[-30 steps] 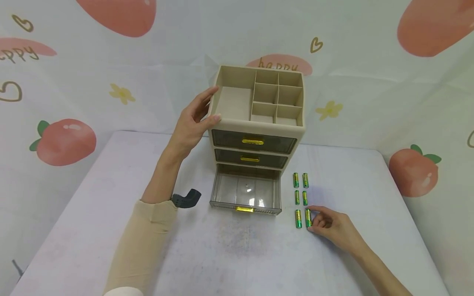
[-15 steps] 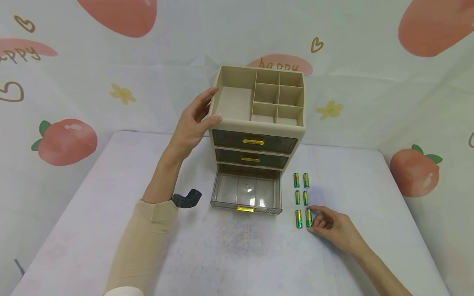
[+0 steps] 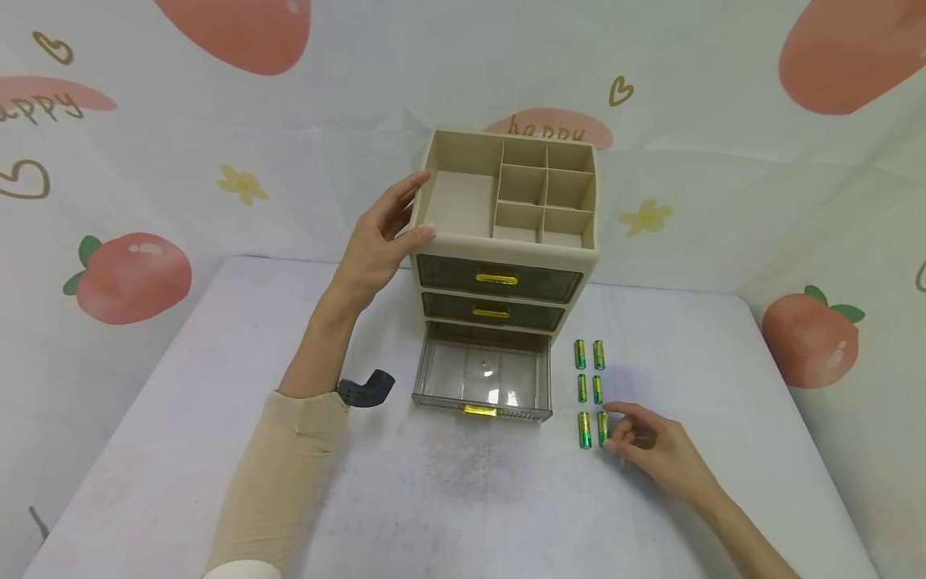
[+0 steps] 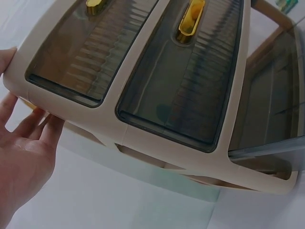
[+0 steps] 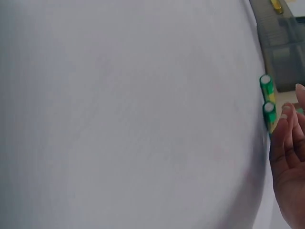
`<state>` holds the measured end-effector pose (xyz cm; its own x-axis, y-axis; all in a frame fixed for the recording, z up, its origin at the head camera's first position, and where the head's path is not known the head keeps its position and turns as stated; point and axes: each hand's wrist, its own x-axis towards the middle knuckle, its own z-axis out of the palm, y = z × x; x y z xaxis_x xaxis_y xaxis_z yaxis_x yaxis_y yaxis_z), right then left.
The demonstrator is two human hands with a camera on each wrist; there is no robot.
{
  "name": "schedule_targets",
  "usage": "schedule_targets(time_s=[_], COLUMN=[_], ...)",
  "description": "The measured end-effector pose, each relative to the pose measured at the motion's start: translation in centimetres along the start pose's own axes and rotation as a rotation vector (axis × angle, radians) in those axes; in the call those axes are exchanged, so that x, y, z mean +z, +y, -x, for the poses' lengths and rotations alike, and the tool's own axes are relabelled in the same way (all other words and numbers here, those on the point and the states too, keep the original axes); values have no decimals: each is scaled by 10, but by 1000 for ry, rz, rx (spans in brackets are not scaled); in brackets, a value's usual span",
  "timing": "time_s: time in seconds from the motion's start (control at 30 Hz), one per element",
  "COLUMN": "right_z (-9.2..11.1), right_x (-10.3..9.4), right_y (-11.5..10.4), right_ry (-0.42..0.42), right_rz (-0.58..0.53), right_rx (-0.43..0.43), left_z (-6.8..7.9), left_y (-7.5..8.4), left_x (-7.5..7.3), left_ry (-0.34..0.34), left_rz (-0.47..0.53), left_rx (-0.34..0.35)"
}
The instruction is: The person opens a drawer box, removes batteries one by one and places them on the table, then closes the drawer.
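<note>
A beige drawer organizer (image 3: 506,253) stands at the back of the table, its bottom clear drawer (image 3: 483,374) pulled out. My left hand (image 3: 376,245) grips the organizer's upper left side, thumb at the front top corner and fingers along the side. In the left wrist view, the fingers (image 4: 35,126) lie against that side wall. Several green and yellow batteries lie in two columns right of the drawer. My right hand (image 3: 661,450) is beside the nearest right battery (image 3: 603,429), thumb and index finger spread near its ends. Contact with the battery cannot be told.
The organizer's open top has one large compartment (image 3: 463,201) and several small ones. Two upper drawers (image 3: 499,277) with gold handles are closed. A dark curved piece (image 3: 366,388) sits at my left wrist. A patterned cloth (image 3: 347,96) hangs behind the table.
My right thumb has drawn slightly back from the nearest right battery, which stays on the table. The left hand keeps its hold on the organizer. The head view has shifted slightly.
</note>
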<state>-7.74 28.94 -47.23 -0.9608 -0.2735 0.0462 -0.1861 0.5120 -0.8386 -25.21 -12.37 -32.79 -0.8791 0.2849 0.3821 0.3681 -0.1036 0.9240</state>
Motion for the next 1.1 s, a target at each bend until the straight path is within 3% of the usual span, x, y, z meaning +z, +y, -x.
schedule_targets(time_s=[0.4, 0.63, 1.1], right_z=[2, 2, -8], right_x=[14, 21, 45], right_y=[-33, -39, -52], right_ry=[-27, -91, -176], right_rz=[-165, -337, -449], right_rx=[-4, -63, -142], left_z=[0, 0, 2], left_y=[1, 2, 12], left_x=[0, 0, 3], left_ry=[3, -2, -24], left_rz=[-12, -9, -9], left_rx=[4, -1, 3])
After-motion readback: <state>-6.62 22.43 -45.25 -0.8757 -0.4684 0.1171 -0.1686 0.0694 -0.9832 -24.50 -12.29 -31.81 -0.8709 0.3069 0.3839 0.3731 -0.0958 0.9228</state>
